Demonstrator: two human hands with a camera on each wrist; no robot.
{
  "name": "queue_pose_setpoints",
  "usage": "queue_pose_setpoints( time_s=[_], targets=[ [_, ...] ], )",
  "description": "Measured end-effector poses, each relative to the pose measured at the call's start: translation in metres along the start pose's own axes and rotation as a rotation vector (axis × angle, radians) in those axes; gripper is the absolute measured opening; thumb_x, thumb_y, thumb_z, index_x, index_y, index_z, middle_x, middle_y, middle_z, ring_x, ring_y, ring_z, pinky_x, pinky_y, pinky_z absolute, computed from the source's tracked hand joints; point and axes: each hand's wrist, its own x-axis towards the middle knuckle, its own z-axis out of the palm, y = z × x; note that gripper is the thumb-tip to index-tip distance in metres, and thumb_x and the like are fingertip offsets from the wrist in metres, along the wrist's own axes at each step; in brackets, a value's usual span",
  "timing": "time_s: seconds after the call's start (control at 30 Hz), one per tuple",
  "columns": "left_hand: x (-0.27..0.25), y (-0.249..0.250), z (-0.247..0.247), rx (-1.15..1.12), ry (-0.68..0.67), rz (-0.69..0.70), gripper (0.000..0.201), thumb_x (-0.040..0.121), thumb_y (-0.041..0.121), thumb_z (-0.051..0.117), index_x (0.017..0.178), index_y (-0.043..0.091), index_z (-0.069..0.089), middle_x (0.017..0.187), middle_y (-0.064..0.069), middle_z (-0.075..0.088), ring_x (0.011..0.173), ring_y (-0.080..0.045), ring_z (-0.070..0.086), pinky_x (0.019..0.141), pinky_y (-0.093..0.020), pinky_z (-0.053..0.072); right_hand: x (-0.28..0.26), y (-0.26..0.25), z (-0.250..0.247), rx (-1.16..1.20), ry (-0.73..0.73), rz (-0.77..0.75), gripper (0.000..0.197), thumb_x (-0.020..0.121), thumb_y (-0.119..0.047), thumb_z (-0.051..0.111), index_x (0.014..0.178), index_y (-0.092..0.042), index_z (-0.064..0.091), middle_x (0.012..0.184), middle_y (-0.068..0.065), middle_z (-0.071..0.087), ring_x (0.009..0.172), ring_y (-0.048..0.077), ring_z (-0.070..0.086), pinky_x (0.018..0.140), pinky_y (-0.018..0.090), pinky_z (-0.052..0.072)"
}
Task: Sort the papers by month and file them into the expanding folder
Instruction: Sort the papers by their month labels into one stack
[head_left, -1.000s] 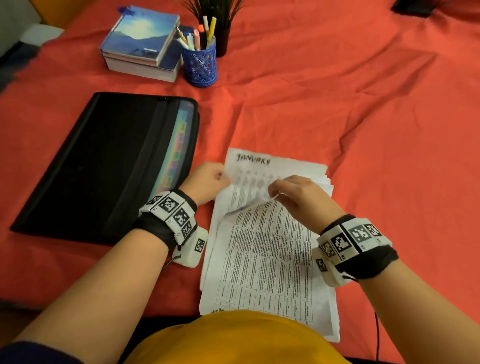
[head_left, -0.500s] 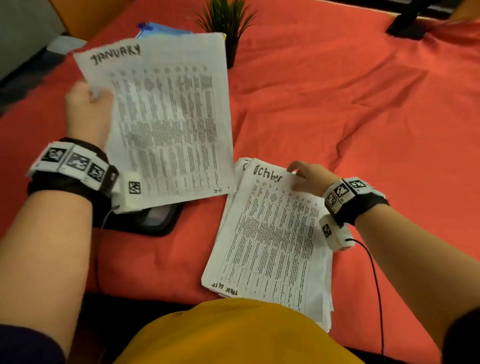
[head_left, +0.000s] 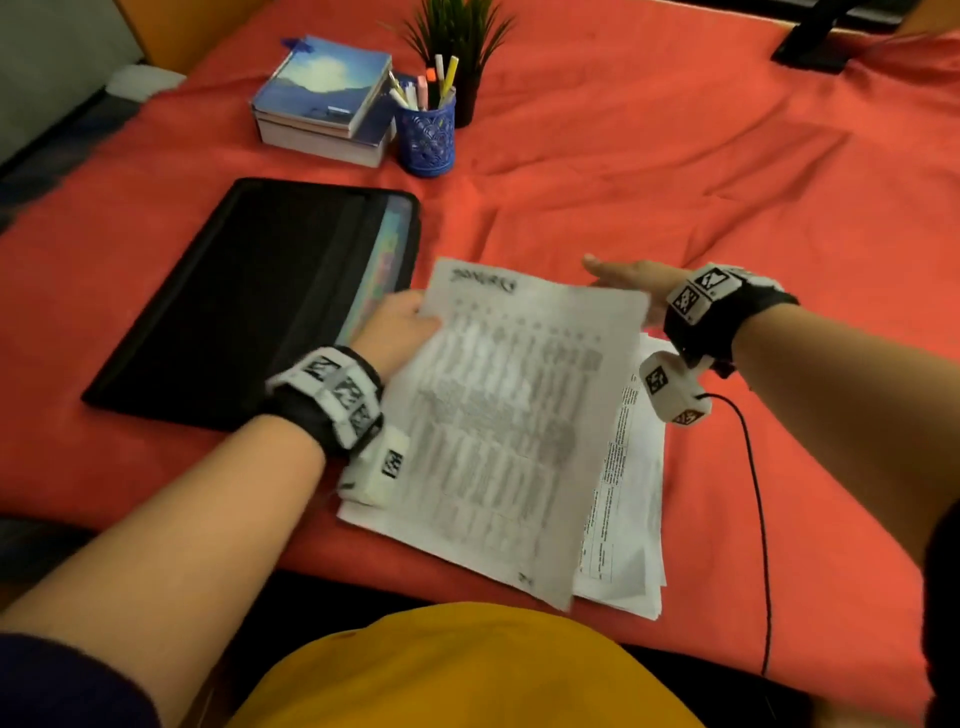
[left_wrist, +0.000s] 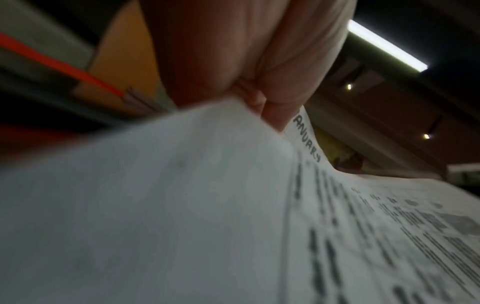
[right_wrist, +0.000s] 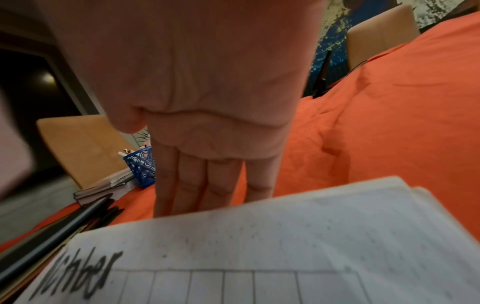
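One red-covered bench (head_left: 649, 171) | black expanding folder (head_left: 249, 306) flat, just left of left-hand fingers | paper stack (head_left: 631, 499) under the raised sheet, near side of right fingers | January sheet (head_left: 509, 415) pinched by left hand (head_left: 397, 332) | right hand (head_left: 631, 275) flat, fingers (right_wrist: 197, 185) straight, holding nothing

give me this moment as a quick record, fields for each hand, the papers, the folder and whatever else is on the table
left hand: pinches the January sheet at its top left corner
right hand: fingers straight, holds nothing, beyond the paper stack
stack top sheet: headed October
expanding folder: lies flat, left of the papers, coloured tabs showing
behind: books, blue pen cup, plant
surface: red cloth
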Motion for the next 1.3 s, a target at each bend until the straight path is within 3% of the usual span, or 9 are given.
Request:
queue_pose_setpoints(
  time_s=[0.13, 0.27, 0.4, 0.53, 0.67, 0.8, 0.97, 1.17, 1.3],
  targets=[
    [0.003, -0.02, 0.05, 0.122, -0.032, -0.016, 0.013, 0.089, 0.003, 0.05, 0.092, 0.0, 0.062, 0.091, -0.018, 0.064, 0.082, -0.022, 0.058, 0.079, -0.043, 0.049, 0.004, -0.013, -0.004, -0.175, -0.204, 0.099, 0.081, 0.089, -0.065, 0.005, 0.1, -0.006, 0.059, 0.093, 0.011, 0.062, 0.084, 0.022, 0.057, 0.078, 0.033, 0.041],
    [0.004, -0.025, 0.063, 0.144, 0.033, 0.001, 0.019, 0.09, 0.004, 0.047, 0.098, -0.007, 0.059, 0.1, -0.024, 0.064, 0.09, -0.033, 0.06, 0.081, -0.043, 0.049, -0.001, -0.022, 0.006, -0.458, -0.149, 0.05, 0.084, 0.073, -0.08, 0.036, 0.117, -0.011, 0.058, 0.105, 0.007, 0.062, 0.1, 0.025, 0.058, 0.092, 0.037, 0.042],
    [0.005, -0.022, 0.068, 0.183, 0.033, 0.027, 0.017, 0.092, 0.007, 0.046, 0.101, -0.002, 0.057, 0.102, -0.021, 0.063, 0.094, -0.034, 0.059, 0.073, -0.034, 0.042, -0.013, -0.019, 0.033, -0.962, 0.09, -0.199, 0.04, 0.082, -0.035, 0.067, 0.117, -0.017, 0.059, 0.108, 0.001, 0.063, 0.095, 0.018, 0.056, 0.08, 0.026, 0.042],
    [0.006, -0.022, 0.061, 0.039, 0.022, -0.019, 0.012, 0.092, 0.012, 0.051, 0.1, 0.008, 0.058, 0.098, -0.01, 0.065, 0.092, -0.025, 0.06, 0.085, -0.038, 0.048, -0.015, 0.006, 0.054, -0.955, 0.187, -0.339, 0.039, 0.088, -0.016, 0.06, 0.126, -0.015, 0.054, 0.116, 0.004, 0.063, 0.1, 0.021, 0.06, 0.084, 0.027, 0.046],
    [0.028, -0.025, 0.038, -0.057, 0.152, -0.024, 0.012, 0.09, 0.016, 0.051, 0.091, 0.021, 0.062, 0.088, 0.007, 0.06, 0.096, -0.021, 0.06, 0.087, -0.039, 0.05, -0.025, 0.028, 0.061, -0.957, 0.276, -0.633, 0.021, 0.09, -0.01, 0.053, 0.109, -0.012, 0.062, 0.103, 0.008, 0.061, 0.087, 0.029, 0.061, 0.075, 0.036, 0.049],
    [0.046, -0.018, 0.038, 0.179, 0.02, 0.051, 0.027, 0.086, 0.007, 0.058, 0.111, 0.013, 0.064, 0.101, 0.001, 0.06, 0.1, -0.021, 0.059, 0.085, -0.025, 0.044, -0.033, 0.049, 0.075, -1.062, 0.332, -0.857, 0.017, 0.077, 0.003, 0.064, 0.088, -0.01, 0.06, 0.074, 0.005, 0.061, 0.061, 0.028, 0.06, 0.057, 0.035, 0.048],
    [0.057, -0.01, 0.051, 0.594, -0.203, 0.099, 0.061, 0.085, 0.018, 0.062, 0.141, 0.023, 0.039, 0.131, -0.008, 0.043, 0.118, -0.025, 0.047, 0.101, -0.033, 0.037, -0.036, 0.061, 0.078, -1.013, 0.381, -0.877, 0.033, 0.068, 0.01, 0.067, 0.093, -0.01, 0.065, 0.077, 0.005, 0.065, 0.066, 0.029, 0.06, 0.058, 0.039, 0.051],
    [0.057, -0.011, 0.052, 0.521, -0.122, 0.18, 0.034, 0.079, 0.007, 0.063, 0.111, 0.018, 0.059, 0.118, -0.002, 0.046, 0.103, -0.017, 0.049, 0.085, -0.021, 0.036, -0.037, 0.066, 0.074, -0.856, 0.449, -0.824, 0.027, 0.07, 0.005, 0.067, 0.093, -0.008, 0.067, 0.085, 0.008, 0.066, 0.076, 0.032, 0.061, 0.063, 0.047, 0.052],
    [0.052, -0.007, 0.047, 0.424, -0.026, 0.236, 0.016, 0.079, 0.013, 0.069, 0.093, 0.011, 0.062, 0.106, -0.001, 0.048, 0.089, -0.013, 0.048, 0.072, -0.018, 0.031, -0.037, 0.069, 0.076, -0.831, 0.516, -0.83, 0.028, 0.064, 0.009, 0.07, 0.088, -0.005, 0.068, 0.113, 0.02, 0.061, 0.103, 0.04, 0.058, 0.081, 0.052, 0.051]
  ],
)
